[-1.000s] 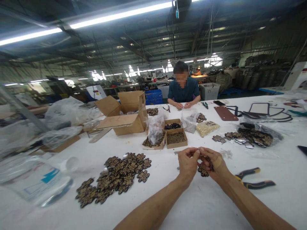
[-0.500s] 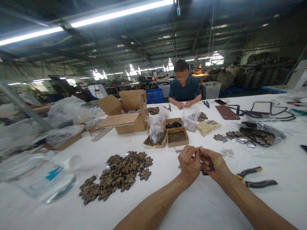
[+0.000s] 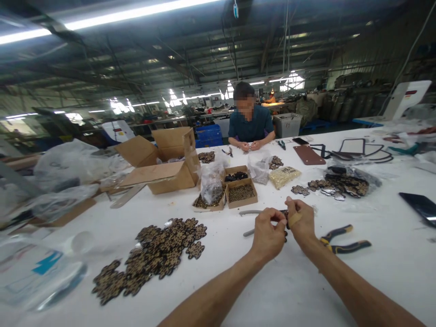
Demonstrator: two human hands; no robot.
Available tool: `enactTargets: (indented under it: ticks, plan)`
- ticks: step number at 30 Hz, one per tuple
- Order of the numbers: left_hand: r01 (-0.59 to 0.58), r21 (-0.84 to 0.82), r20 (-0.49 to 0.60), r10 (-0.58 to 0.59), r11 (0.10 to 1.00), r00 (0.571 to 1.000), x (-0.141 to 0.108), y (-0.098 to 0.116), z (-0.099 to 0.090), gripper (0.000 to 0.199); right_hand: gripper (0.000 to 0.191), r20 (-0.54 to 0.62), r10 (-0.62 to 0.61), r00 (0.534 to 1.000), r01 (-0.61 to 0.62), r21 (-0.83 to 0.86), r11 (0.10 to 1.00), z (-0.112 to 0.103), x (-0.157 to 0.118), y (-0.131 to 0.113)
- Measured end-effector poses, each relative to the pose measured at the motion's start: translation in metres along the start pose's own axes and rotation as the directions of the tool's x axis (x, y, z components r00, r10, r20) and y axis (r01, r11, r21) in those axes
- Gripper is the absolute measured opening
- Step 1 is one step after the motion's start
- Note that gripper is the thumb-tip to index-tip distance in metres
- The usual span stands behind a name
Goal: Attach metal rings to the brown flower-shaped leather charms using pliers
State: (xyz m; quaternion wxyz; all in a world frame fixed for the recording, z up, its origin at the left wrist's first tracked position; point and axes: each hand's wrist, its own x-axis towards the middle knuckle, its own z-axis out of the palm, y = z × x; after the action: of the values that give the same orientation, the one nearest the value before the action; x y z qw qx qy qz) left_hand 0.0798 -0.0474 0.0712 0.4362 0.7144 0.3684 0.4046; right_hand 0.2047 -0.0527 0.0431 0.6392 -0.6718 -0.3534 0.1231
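My left hand (image 3: 270, 232) is closed, thumb and fingertips pinched together; whatever is between them is too small to make out. Close beside it, my right hand (image 3: 300, 219) has its fingers wrapped round a dark flower-shaped patch (image 3: 286, 220), mostly hidden behind the fingers. Grey-handled pliers (image 3: 251, 212) lie on the table just beyond my left hand. Yellow-and-black pliers (image 3: 344, 240) rest to the right of my right wrist. A heap of leopard-patterned flower patches (image 3: 153, 254) lies left of my hands.
Small boxes of brass-coloured studs (image 3: 241, 193) and black pieces (image 3: 236, 176) stand ahead, by an open carton (image 3: 170, 175). More patches (image 3: 347, 184) and a phone (image 3: 420, 206) lie right. A plastic tub (image 3: 41, 272) is at left. A person (image 3: 251, 120) works across the table.
The view has turned right, so things on the table appear further left. My hands have drawn slightly apart, and the grey pliers' handles now show more.
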Motion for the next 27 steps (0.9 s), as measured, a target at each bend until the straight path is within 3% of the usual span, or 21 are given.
enactTargets:
  ticks: [4, 9, 11, 16, 21, 23, 24, 27]
  plan:
    - [-0.020, -0.004, -0.058, 0.020, 1.000, 0.998, 0.008, 0.000, -0.008, 0.006, 0.060, 0.135, 0.012, 0.991, -0.036, 0.170, 0.985, 0.000, -0.004, -0.010]
    - [0.035, -0.180, -0.067, -0.048, 0.983, 0.997, 0.026, -0.008, -0.020, 0.012, 0.055, 0.409, 0.108, 0.906, -0.304, 0.453, 0.838, -0.012, 0.016, -0.012]
    - [0.049, -0.205, -0.056, -0.062, 0.977, 0.996, 0.029, -0.011, -0.022, 0.013, 0.047, 0.484, 0.063, 0.873, -0.311, 0.454, 0.835, -0.019, 0.025, -0.013]
    - [0.042, -0.148, -0.015, -0.045, 0.988, 0.999, 0.027, -0.007, -0.024, 0.012, 0.042, 0.635, -0.101, 0.766, -0.164, 0.345, 0.924, -0.035, 0.035, -0.016]
    - [0.001, -0.154, -0.006, -0.002, 0.988, 1.000, 0.027, -0.001, -0.026, 0.012, 0.049, 0.782, -0.086, 0.617, -0.160, 0.232, 0.959, -0.041, 0.031, -0.020]
    - [-0.028, -0.173, -0.052, 0.020, 0.985, 0.998, 0.030, -0.002, -0.029, 0.013, 0.049, 0.786, -0.069, 0.615, -0.171, 0.218, 0.961, -0.041, 0.029, -0.020]
    - [-0.035, -0.177, -0.085, 0.020, 0.984, 0.996, 0.031, -0.003, -0.030, 0.013, 0.049, 0.770, -0.055, 0.635, -0.185, 0.221, 0.958, -0.040, 0.029, -0.019]
    - [-0.005, -0.185, -0.147, -0.022, 0.983, 0.989, 0.034, -0.009, -0.031, 0.014, 0.048, 0.660, 0.016, 0.751, -0.310, 0.330, 0.892, -0.034, 0.030, -0.016]
